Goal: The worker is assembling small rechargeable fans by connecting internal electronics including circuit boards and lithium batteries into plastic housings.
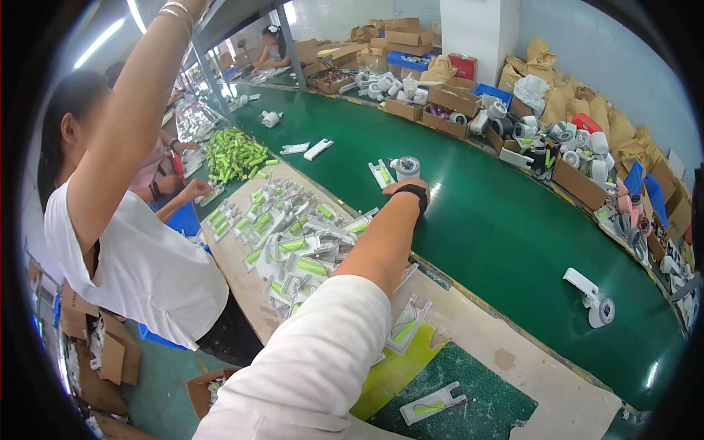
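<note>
My left arm, in a white sleeve with a black wristband, reaches across the bench to the green belt. My left hand (408, 188) is closed at the near side of a white round housing (406, 168) with a grey rim; its fingertips are mostly hidden. Just left of that hand lies a white handle shell with a green cylindrical battery (381, 174). Another white shell with a green battery and wires (433, 404) rests on the dark green mat (484, 374) near me. My right hand is out of view.
Many white shells with green batteries (293, 242) cover the bench, beside a heap of green batteries (235, 155). A co-worker in a white shirt (139, 257) stands at left, one arm raised. A white housing with handle (600, 311) lies on the belt (506, 242); boxes (579, 183) line its far side.
</note>
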Motion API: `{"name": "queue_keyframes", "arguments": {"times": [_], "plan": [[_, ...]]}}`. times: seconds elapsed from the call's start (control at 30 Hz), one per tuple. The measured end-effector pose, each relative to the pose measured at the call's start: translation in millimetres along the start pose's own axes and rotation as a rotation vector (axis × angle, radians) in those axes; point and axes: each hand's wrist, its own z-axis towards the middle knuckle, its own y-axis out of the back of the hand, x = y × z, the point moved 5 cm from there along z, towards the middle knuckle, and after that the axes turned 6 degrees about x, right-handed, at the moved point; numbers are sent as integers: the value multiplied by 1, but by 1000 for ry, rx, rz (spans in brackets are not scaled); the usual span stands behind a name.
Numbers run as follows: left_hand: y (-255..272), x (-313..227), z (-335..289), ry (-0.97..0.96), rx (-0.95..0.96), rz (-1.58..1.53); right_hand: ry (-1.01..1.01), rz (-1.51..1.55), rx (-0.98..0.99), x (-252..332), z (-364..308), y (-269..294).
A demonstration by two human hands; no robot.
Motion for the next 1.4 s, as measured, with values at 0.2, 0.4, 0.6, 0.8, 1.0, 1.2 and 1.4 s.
{"name": "queue_keyframes", "arguments": {"times": [0.2,0.4,0.6,0.8,1.0,1.2,1.4], "plan": [[15,3,-31,-60,-252,-427,5,-49,34,-1,-3,-1],[4,11,-1,-37,-49,-269,-30,-69,64,5,1,-1],[-14,-7,60,-265,-156,-89,86,-135,9,2,1,-4],[-21,35,132,-121,104,-92,45,-72,0,-11,-2,-11],[-64,57,201,62,15,-161,-55,-113,120,-8,11,-24],[-78,30,268,629,236,-151,-37,-115,124,3,20,-28],[-10,6,141,612,976,370,16,-69,172,-5,10,-64]]}}
